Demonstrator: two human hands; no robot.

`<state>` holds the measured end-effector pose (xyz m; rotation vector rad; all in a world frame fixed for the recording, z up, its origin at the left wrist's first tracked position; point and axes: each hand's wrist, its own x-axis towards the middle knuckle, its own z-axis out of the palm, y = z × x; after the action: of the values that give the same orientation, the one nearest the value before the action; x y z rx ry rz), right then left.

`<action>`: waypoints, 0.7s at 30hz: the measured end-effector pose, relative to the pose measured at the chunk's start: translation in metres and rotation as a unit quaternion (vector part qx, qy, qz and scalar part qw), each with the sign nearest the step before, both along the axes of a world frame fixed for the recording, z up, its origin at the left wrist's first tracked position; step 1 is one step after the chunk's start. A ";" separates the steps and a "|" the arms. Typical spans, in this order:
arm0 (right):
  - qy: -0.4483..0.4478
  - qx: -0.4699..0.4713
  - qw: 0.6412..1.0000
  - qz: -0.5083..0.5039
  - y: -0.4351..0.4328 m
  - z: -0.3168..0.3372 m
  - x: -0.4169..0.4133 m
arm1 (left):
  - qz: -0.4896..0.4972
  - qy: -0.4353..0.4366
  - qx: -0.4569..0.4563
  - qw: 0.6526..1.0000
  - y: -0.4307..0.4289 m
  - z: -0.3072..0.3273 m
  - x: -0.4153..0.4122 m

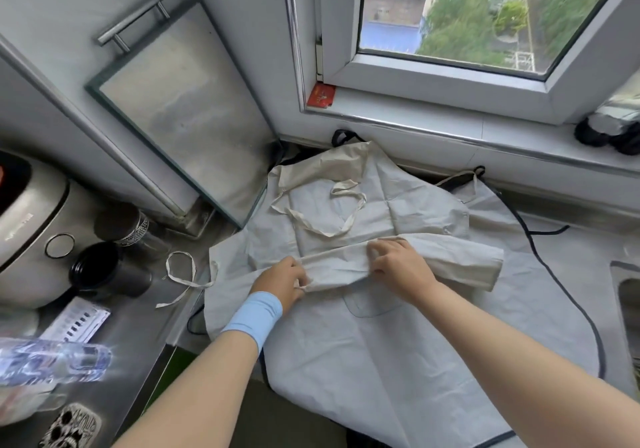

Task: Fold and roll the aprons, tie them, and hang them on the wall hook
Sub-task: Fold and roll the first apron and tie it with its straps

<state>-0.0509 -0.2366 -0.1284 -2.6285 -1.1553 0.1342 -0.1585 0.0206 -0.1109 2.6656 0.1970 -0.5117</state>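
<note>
Head view: left hand (pixel 282 283) pinching folded edge of cream apron (pixel 415 212), right hand (pixel 398 264) gripping mid-fold, fingers curled; grey apron (pixel 415 343) spread underneath.

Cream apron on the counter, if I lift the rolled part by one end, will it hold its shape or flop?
Probably flop: the cream apron is thin, creased cloth, and its roll lies flattened where neither the left hand nor the right hand holds it. It likely unrolls too, since nothing ties it yet. Its loose straps would probably dangle.
</note>
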 end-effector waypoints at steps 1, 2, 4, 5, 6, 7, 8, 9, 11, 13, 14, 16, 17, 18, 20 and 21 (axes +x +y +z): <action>0.000 0.003 1.000 0.005 -0.002 0.005 0.002 | 0.010 0.018 -0.012 1.000 0.003 0.006 0.002; -0.007 -0.002 1.000 0.007 -0.004 0.012 0.003 | 0.015 0.038 -0.016 0.999 0.006 0.013 0.004; -0.035 -0.001 0.999 -0.008 -0.005 0.028 0.002 | 0.019 0.058 -0.024 0.998 0.011 0.028 0.005; -0.051 0.014 0.998 -0.025 -0.005 0.039 0.000 | 0.029 0.051 -0.035 0.998 0.011 0.038 0.003; -0.066 0.035 0.996 -0.044 -0.004 0.049 -0.002 | 0.041 0.031 -0.046 0.998 0.012 0.047 0.001; -0.080 0.054 0.994 -0.059 -0.003 0.057 -0.004 | 0.055 -0.003 -0.051 0.997 0.010 0.057 -0.001; -0.094 0.066 0.991 -0.071 -0.002 0.064 -0.007 | 0.072 -0.045 -0.054 0.995 0.009 0.065 -0.002; -0.109 0.071 0.988 -0.080 -0.002 0.072 -0.011 | 0.092 -0.081 -0.059 0.991 0.007 0.077 -0.006; -0.109 0.065 0.987 -0.096 -0.003 0.090 -0.021 | 0.119 -0.099 -0.082 0.984 0.003 0.099 -0.009; -0.071 0.034 0.991 -0.104 -0.007 0.111 -0.034 | 0.104 -0.031 -0.118 0.987 -0.002 0.117 -0.014; -0.036 0.000 0.994 -0.105 -0.010 0.122 -0.041 | 0.086 0.022 -0.139 0.986 -0.006 0.123 -0.019; 0.074 -0.085 0.987 -0.116 -0.016 0.137 -0.056 | 0.070 0.158 -0.184 0.968 -0.017 0.130 -0.034; 0.144 -0.125 0.973 -0.127 -0.018 0.139 -0.061 | 0.062 0.235 -0.199 0.949 -0.023 0.127 -0.039; 0.209 -0.158 0.955 -0.135 -0.021 0.140 -0.066 | 0.047 0.297 -0.206 0.931 -0.028 0.124 -0.044; 0.304 -0.210 0.919 -0.136 -0.026 0.136 -0.078 | 0.027 0.335 -0.197 0.921 -0.035 0.118 -0.053; 0.326 -0.212 0.911 -0.137 -0.027 0.134 -0.083 | 0.030 0.314 -0.180 0.932 -0.037 0.114 -0.054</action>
<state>-0.1339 -0.2639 0.0052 -2.6947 -0.5604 1.2179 -0.2122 -0.0163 0.0028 2.0598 0.3297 -1.2403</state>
